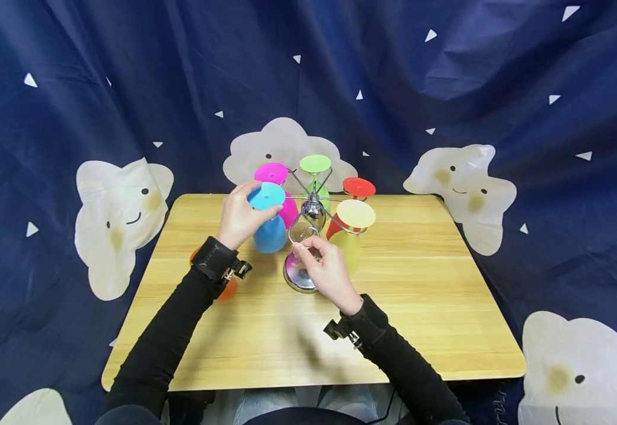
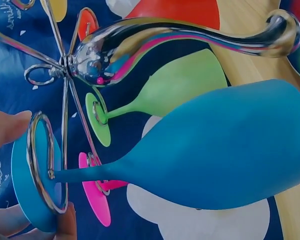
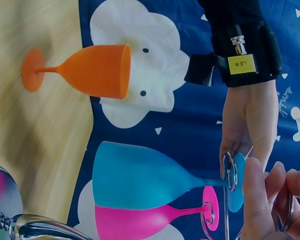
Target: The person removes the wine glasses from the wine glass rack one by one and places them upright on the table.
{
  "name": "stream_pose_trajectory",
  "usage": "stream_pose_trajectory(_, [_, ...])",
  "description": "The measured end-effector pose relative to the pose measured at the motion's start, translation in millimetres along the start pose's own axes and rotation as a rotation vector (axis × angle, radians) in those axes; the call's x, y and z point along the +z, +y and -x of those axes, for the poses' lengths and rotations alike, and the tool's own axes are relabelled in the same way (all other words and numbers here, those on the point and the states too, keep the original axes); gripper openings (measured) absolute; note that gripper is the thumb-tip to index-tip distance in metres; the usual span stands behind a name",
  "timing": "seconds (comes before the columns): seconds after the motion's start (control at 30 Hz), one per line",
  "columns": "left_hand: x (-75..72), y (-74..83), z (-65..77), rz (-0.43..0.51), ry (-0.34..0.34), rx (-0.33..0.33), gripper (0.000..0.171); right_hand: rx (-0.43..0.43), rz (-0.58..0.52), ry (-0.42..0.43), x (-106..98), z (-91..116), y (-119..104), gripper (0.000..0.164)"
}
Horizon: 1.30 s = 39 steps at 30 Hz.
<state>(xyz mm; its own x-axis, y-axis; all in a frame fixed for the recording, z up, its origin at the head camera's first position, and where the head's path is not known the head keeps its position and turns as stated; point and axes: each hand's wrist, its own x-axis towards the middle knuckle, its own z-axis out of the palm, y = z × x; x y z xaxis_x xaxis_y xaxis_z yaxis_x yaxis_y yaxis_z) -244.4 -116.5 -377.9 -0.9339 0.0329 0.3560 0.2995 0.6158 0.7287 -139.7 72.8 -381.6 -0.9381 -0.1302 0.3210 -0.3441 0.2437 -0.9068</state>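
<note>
Chrome rack (image 1: 312,208) stands on the table (image 1: 420,295), its nearest hook (image 1: 289,236) pinched by the right hand (image 1: 332,273), the inverted blue goblet (image 1: 270,237) hanging farther back on its left, base gripped by the left hand (image 1: 241,215), pink goblet (image 1: 271,173) and green goblet (image 1: 316,164) beyond.

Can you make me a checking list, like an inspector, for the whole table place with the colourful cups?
Surface: wood-grain tabletop, light brown.
Job's things: metal goblet rack stands upright; blue goblet, pink goblet, green goblet, red goblet and yellow goblet are upside down in its loops; orange goblet stands upright on the tabletop.
Clutter: nothing seen.
Left hand: grips the blue goblet's base.
Right hand: pinches a rack loop that has no goblet in it.
Cables: one thin black cable below the tabletop's near edge; where it leads cannot be seen.
Surroundings: dark blue curtain with smiling clouds and white triangles.
</note>
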Motion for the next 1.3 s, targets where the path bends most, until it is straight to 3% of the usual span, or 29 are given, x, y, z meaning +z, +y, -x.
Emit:
stream_pose_trajectory(0.1, [2.3, 0.8, 1.1, -0.018, -0.002, 0.05, 0.065, -0.006, 0.016, 0.007, 0.0, 0.4, -0.8, 0.014])
stream_pose_trajectory(0.3, [7.3, -1.7, 4.2, -0.102, 0.011, 0.241, 0.048, -0.006, 0.008, 0.009, -0.2, 0.6, -0.1, 0.012])
stream_pose_trajectory(0.43, [10.6, -2.8, 7.4, -0.129, 0.006, 0.309, 0.044, -0.006, 0.0, 0.008, -0.8, 0.7, -0.7, 0.012])
stream_pose_trajectory(0.83, [16.6, 3.3, 2.9, -0.106, 0.023, 0.409, 0.043, -0.02, -0.03, -0.012, -0.1, 0.9, 4.3, 0.014])
stream_pose_trajectory(1.3, [15.6, 5.3, 22.4, -0.025, 0.052, 0.46, 0.043, -0.005, -0.069, -0.038, -1.0, 0.8, 3.9, 0.016])
